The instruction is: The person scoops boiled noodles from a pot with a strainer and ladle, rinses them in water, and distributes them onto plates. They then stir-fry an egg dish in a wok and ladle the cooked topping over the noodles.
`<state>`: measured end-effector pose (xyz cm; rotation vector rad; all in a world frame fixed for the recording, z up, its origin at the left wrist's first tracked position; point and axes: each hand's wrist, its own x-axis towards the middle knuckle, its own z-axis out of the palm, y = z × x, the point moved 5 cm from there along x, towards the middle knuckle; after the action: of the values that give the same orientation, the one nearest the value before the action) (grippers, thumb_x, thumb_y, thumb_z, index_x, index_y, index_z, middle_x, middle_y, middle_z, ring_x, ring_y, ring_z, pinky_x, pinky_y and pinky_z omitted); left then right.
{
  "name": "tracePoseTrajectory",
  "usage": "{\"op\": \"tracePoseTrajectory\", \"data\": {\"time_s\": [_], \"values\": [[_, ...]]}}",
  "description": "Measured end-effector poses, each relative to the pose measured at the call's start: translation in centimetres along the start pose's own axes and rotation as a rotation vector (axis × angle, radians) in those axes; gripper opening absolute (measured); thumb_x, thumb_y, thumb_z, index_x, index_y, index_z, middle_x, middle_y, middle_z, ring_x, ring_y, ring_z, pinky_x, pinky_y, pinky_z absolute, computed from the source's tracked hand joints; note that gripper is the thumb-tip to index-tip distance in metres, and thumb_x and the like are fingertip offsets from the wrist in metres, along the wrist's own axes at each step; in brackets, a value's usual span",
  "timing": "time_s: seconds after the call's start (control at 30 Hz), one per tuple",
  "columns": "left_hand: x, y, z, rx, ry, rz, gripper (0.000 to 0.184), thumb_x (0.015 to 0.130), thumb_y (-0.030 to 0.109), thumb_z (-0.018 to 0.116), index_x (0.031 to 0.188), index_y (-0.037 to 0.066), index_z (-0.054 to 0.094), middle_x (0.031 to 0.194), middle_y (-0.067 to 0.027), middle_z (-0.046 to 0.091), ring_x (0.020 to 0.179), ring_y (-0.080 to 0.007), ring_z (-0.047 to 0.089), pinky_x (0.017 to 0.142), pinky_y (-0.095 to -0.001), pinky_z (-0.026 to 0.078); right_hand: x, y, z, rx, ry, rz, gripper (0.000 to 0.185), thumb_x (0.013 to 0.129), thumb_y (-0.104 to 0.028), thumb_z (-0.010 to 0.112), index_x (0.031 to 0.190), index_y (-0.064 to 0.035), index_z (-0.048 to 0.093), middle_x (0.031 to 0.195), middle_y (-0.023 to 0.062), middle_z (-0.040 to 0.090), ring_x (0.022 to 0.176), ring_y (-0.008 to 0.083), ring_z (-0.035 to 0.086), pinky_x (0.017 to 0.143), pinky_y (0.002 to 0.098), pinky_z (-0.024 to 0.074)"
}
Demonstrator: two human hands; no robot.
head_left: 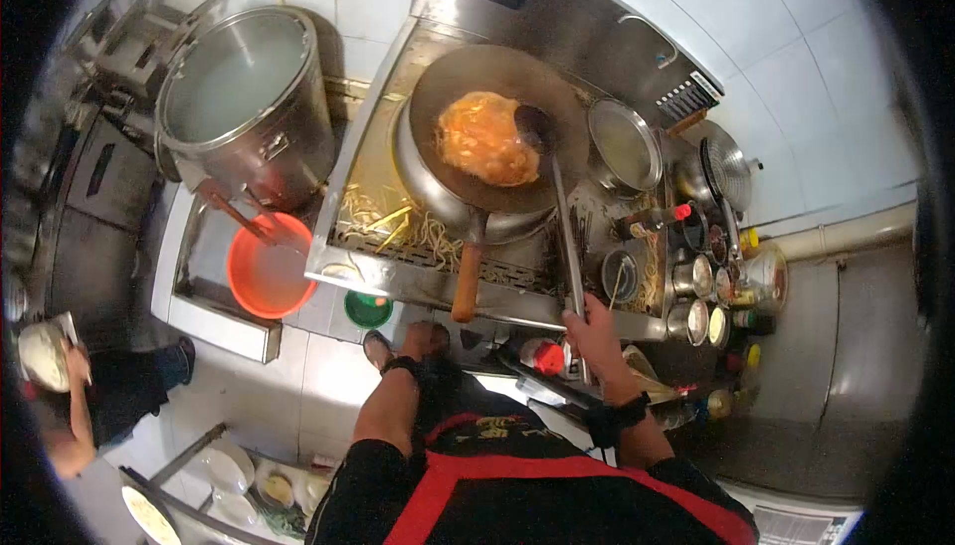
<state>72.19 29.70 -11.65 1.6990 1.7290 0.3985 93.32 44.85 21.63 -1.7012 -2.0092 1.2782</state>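
My right hand (pixel 595 343) is wrapped round the long metal handle of a ladle (pixel 565 212). The ladle's dark bowl rests in a wok (pixel 453 78), at the right side of an orange-red, saucy food (pixel 482 137). My left hand (pixel 426 339) is low in front of the stove edge, below and left of the wok's wooden handle (pixel 467 286) and apart from it. It is dark and blurred, so its fingers cannot be made out.
Left of the stove (pixel 393 259) stand a large steel pot (pixel 269 152) and an orange basin (pixel 261 272). Noodle-like strands lie on the stove top. A lidded pan (pixel 625 147), bottles and seasoning tubs (pixel 696 321) are at right. Another person (pixel 109 396) holds a bowl at far left.
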Motion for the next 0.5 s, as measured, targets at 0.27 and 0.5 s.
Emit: {"op": "tracePoseTrajectory", "data": {"time_s": [0.27, 0.5], "values": [[6.5, -9.2, 10.0, -0.547, 0.416, -0.277, 0.039, 0.084, 0.044, 0.058, 0.097, 0.007, 0.061, 0.094, -0.0078, 0.064, 0.084, -0.0239, 0.06, 0.074, -0.0379, 0.05, -5.8, -5.3, -1.9, 0.172, 0.061, 0.165, 0.018, 0.091, -0.01, 0.054, 0.109, -0.0041, 0.053, 0.058, -0.0032, 0.046, 0.042, 0.0053, 0.041, 0.037, 0.0227, 0.0327], [1.7, -4.5, 0.9, -0.778, 0.328, -0.362, 0.042, 0.088, 0.041, 0.057, 0.11, 0.004, 0.058, 0.102, -0.0058, 0.063, 0.09, -0.0231, 0.057, 0.08, -0.0366, 0.049, -7.3, -5.5, -0.9, 0.335, 0.029, 0.201, 0.027, 0.092, -0.01, 0.056, 0.117, -0.0044, 0.05, 0.058, -0.0025, 0.046, 0.042, 0.0065, 0.042, 0.037, 0.0223, 0.0337]]}}
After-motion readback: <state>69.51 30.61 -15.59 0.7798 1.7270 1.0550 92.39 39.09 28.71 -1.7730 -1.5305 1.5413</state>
